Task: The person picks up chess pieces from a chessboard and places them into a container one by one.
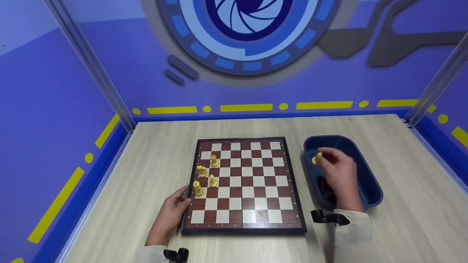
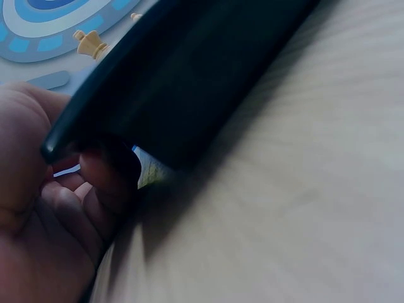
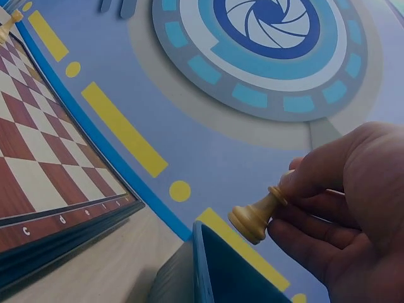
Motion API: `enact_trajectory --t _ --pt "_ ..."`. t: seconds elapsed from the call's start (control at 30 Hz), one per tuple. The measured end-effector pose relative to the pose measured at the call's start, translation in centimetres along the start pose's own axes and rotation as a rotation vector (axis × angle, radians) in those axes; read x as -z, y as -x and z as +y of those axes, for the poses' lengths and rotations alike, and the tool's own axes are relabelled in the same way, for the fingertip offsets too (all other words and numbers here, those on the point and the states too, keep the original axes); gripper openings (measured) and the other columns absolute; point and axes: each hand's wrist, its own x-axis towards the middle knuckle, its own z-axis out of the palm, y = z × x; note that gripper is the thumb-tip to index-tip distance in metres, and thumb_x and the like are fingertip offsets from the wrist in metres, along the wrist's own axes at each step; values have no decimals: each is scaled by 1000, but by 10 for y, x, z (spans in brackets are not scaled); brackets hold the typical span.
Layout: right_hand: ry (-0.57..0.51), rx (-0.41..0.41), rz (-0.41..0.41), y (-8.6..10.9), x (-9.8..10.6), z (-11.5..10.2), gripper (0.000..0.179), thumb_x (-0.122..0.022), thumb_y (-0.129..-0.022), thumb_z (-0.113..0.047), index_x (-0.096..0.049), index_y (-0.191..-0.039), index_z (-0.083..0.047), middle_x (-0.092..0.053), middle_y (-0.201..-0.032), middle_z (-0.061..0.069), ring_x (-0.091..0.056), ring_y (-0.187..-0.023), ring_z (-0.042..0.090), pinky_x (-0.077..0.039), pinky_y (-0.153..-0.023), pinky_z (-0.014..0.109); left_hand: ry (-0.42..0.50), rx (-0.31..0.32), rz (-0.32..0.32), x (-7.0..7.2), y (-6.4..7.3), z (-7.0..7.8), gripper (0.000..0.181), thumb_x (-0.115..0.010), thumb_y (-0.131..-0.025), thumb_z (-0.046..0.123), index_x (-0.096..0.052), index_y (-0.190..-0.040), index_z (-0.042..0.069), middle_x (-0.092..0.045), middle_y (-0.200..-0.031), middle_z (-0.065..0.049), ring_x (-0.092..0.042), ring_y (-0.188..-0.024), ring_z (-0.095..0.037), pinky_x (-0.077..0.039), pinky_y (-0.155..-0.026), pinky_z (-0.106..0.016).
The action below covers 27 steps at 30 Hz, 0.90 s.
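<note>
In the head view, a brown-and-white chessboard point(image 1: 256, 180) lies on the table. My left hand point(image 1: 170, 215) grips its left edge, the thumb at the rim and the fingers curled beneath the board's dark side point(image 2: 164, 88) in the left wrist view. Several pale yellow chess pieces point(image 1: 197, 188) stand upright near the board's left side. Over the dark blue bin point(image 1: 373, 199), my right hand point(image 1: 340, 173) pinches a pale yellow chess piece point(image 3: 252, 221) between thumb and fingers. Its round base points away from the hand, and its top is hidden by the fingertips.
Dark pieces point(image 1: 324, 184) lie inside the bin, partly covered by the right hand and wrist. The bin stands just right of the board on a light wooden table point(image 1: 146, 160). Blue printed panels point(image 1: 252, 95) enclose the table's back and sides.
</note>
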Motion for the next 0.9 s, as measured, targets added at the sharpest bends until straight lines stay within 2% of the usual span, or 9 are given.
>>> enact_trajectory --t 0.3,0.5,0.77,0.9 --pt "30 -13 -3 -1 -1 6 23 -68 -90 -17 -71 -112 -11 -71 -105 8 -57 -80 -7 -45 -69 10 -15 -8 2 1 -1 -2 52 -54 -96 3 -38 -145 -5 -60 -108 -20 -61 -89 -11 -52 -76 -22" --pt "41 -36 -18 -3 0 9 24 -66 -91 -17 -71 -114 -11 -71 -107 9 -57 -80 -5 -45 -69 10 -16 -5 3 1 0 -1 52 -55 -96 4 -38 -145 -5 -60 -108 -19 -60 -88 -10 -52 -75 -22" --pt "70 -60 -56 -4 0 12 26 -64 -92 -17 -70 -116 -11 -70 -111 9 -59 -88 4 -44 -71 10 -11 -10 -2 1 -1 -1 50 -53 -97 4 -40 -145 -3 -59 -105 -19 -62 -87 -9 -53 -75 -23" --pt "83 -44 -15 -4 0 13 25 -64 -90 -14 -72 -114 -11 -72 -108 9 -56 -83 -6 -43 -73 10 -20 1 -1 1 0 -1 50 -53 -97 4 -39 -145 -2 -60 -108 -19 -63 -91 -12 -53 -77 -23"
